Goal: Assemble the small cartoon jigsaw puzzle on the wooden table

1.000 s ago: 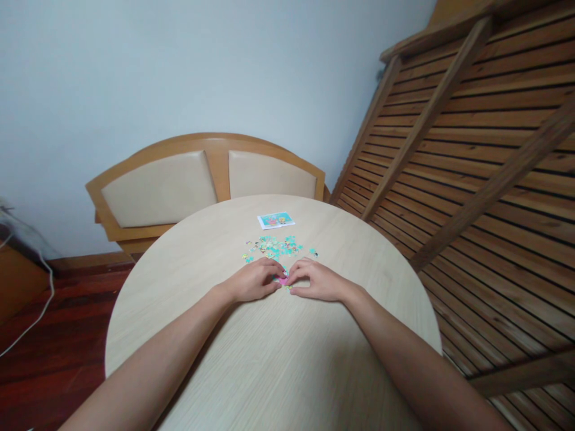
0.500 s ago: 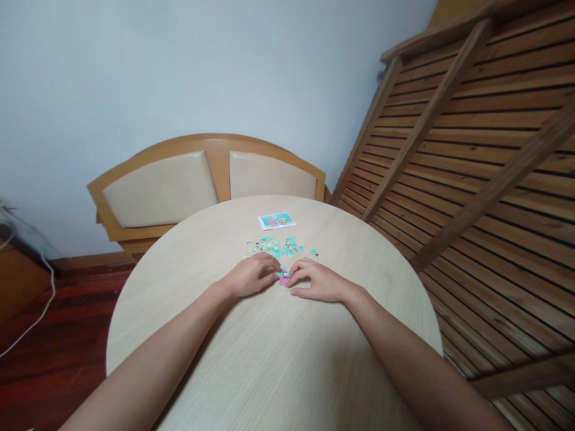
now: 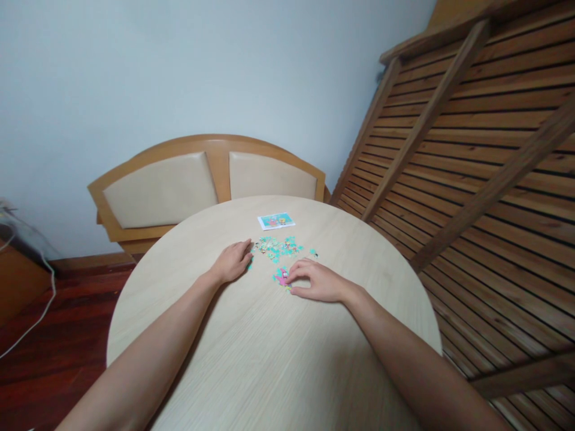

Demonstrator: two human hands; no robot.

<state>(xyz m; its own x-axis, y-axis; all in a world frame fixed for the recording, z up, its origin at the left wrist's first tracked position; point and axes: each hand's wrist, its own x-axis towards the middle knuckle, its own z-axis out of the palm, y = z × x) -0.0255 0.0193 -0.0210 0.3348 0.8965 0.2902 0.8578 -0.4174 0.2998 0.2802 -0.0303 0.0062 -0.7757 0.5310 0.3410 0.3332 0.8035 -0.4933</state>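
"Left hand (image 3: 232,261) has swung outward since the earlier frame, off the pink part and over to the near-left edge of the loose pieces. What has stayed put?"

"Right hand (image 3: 320,282), nearest the small cluster of pink and turquoise flat puzzle pieces (image 3: 283,276) on the round, pale wood-grain table (image 3: 269,365). Its thumb and forefinger stand a little apart, fingertips at the cluster's right edge. More of the pink shows now that the other hand is away."

"And the left fingers?"

"Reached forward, fairly close together, with the thumb slightly apart. I cannot tell whether they pinch anything; a turquoise bit lies just beside the thumb."

"So which step is it?"

"My judgement: one hand steadies the cluster while the other picks among the scattered turquoise and multicoloured pieces (image 3: 275,246), just beyond."

"What would the next move call for?"

"A light fingertip pinch on a single piece, I'd say, without dragging its neighbours, and a steady right hand so the cluster doesn't shift."

"Farther off?"

"A rectangular printed card (image 3: 277,221), turquoise with pink and yellow figures, flat past the loose pieces. Behind the table stands a curved wooden headboard (image 3: 217,170) with two cream padded panels, against the pale wall (image 3: 202,66)."
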